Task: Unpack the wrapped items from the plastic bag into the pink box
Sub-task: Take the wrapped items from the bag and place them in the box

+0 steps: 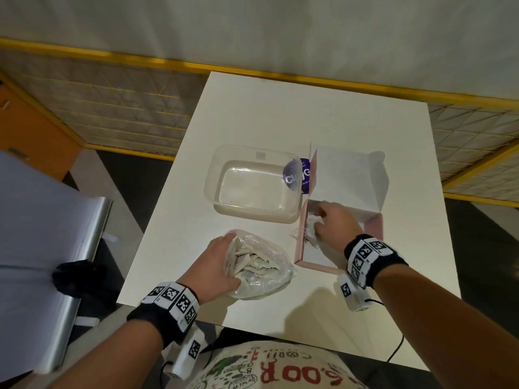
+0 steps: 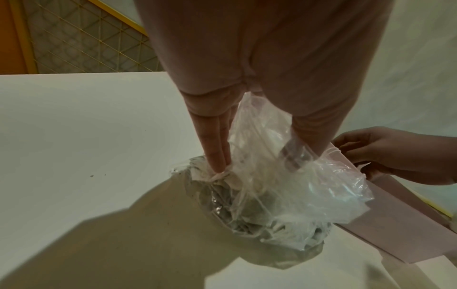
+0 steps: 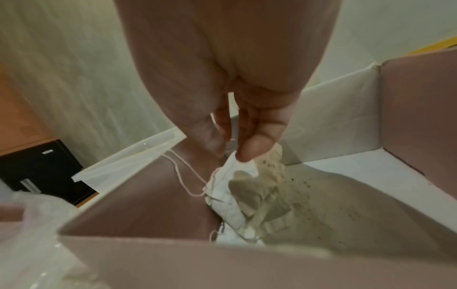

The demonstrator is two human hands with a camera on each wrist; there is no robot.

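Note:
A clear plastic bag (image 1: 259, 265) full of white wrapped items (image 1: 252, 263) lies on the white table (image 1: 252, 122). My left hand (image 1: 217, 265) grips the bag's mouth, fingers and thumb on either side of the plastic (image 2: 267, 176). The pink box (image 1: 373, 226) stands open to the right of the bag, its white lid raised behind. My right hand (image 1: 334, 220) is inside the box and pinches a white wrapped item with strings (image 3: 237, 187) between thumb and fingers, low against the box's left wall (image 3: 148, 195). Dark crumbs speckle the box floor.
A clear plastic tub (image 1: 252, 183) sits behind the bag, left of the box, with a purple round label (image 1: 299, 175) at its right side. A metal chair back (image 1: 70, 234) stands left of the table. Yellow-framed mesh (image 1: 112, 102) lies beyond.

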